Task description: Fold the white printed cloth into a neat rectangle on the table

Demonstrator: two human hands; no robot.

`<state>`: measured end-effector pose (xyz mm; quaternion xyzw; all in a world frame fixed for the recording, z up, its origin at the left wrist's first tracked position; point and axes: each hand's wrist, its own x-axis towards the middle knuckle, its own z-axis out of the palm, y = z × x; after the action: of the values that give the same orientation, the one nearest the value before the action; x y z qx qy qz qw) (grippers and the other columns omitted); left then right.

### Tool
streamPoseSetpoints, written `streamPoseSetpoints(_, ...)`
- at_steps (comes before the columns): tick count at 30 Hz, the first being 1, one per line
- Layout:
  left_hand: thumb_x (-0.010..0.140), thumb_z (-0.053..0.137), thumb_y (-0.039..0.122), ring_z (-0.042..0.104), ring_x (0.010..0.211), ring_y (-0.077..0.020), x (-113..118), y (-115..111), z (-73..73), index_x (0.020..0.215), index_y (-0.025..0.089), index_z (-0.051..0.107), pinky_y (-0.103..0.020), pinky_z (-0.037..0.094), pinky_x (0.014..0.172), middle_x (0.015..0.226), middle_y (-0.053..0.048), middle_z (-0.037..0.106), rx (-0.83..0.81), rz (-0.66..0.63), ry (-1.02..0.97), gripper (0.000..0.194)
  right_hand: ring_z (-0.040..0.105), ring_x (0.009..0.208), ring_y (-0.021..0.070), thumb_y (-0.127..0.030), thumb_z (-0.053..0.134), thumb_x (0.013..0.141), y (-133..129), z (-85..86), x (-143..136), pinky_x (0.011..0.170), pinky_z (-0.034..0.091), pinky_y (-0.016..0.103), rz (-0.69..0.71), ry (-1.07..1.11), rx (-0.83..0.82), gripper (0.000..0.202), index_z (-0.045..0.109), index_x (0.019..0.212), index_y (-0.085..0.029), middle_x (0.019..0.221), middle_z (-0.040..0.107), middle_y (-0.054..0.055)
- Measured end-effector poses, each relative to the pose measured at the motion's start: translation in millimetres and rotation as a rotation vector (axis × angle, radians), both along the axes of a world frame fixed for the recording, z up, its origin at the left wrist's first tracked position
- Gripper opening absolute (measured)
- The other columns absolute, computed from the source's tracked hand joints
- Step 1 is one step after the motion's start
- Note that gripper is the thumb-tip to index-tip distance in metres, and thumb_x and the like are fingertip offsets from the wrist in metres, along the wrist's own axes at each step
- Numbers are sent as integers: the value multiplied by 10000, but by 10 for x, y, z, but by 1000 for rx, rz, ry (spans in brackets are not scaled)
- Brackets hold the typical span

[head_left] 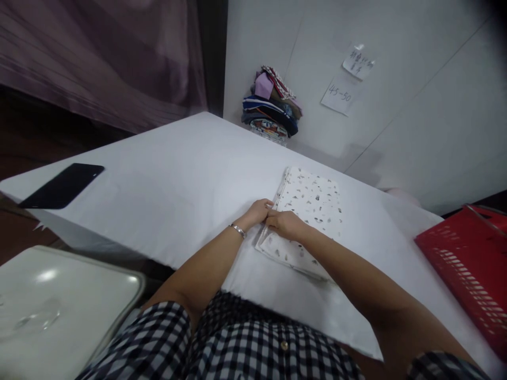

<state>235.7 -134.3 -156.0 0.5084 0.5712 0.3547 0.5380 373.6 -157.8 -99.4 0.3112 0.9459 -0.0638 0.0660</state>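
A folded white cloth with a small scattered print, in several layers, lies flat on the white-covered table. At its left edge my left hand, with a silver bracelet on the wrist, is closed on the layers, its fingertips partly hidden. My right hand reaches across the cloth to the same edge, with its fingers pinched together on the fabric. The two hands touch or nearly touch there. My right forearm covers the cloth's lower right part.
A stack of folded clothes stands at the back by the wall. To the right is a red plastic basket. A black flat tablet-like object lies at the far left, with a white plastic stool below. Handwritten paper notes hang on the wall.
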Motion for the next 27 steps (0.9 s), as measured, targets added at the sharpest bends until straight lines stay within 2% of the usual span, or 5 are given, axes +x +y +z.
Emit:
streamPoseSetpoints(7, 759, 591, 110, 622, 741, -159, -41, 33, -19, 1011, 124, 656, -236, 469, 655, 818, -56, 698, -5, -13, -3, 260, 599, 822, 140, -153, 528, 876, 32, -92, -25, 676, 388, 224, -27, 113, -53, 167, 679, 814, -189, 990, 677, 34)
streamPoseSetpoints(12, 724, 622, 76, 590, 630, -131, -55, 9, 22, 1012, 129, 651, -223, 454, 593, 731, -18, 674, -35, -51, -23, 294, 620, 872, 144, -133, 518, 866, 17, -136, 59, 760, 441, 245, -67, 453, -122, 201, 694, 905, -222, 977, 692, 25)
streamPoseSetpoints(16, 717, 708, 168, 552, 560, -105, -40, -29, 62, 1053, 127, 627, -218, 448, 549, 728, -10, 658, -58, -66, -58, 348, 615, 808, 156, -173, 520, 842, 55, -169, 208, 764, 458, 274, -356, 677, -53, 184, 694, 886, -213, 879, 688, 27)
streamPoseSetpoints(20, 766, 685, 235, 589, 624, -118, -18, -39, 68, 1070, 126, 607, -213, 472, 571, 751, -22, 657, -72, -45, -80, 333, 608, 715, 160, -198, 530, 812, 82, -239, 270, 691, 453, 270, -691, 552, -132, 162, 692, 814, -201, 776, 683, 14)
streamPoseSetpoints(27, 768, 691, 314, 576, 595, -122, -7, -12, -3, 1113, 110, 581, -223, 457, 551, 731, -18, 647, -34, -19, -18, 416, 606, 872, 166, -153, 495, 827, -1, -370, 182, 780, 442, 260, -523, 436, -92, 255, 725, 904, -234, 912, 686, 25)
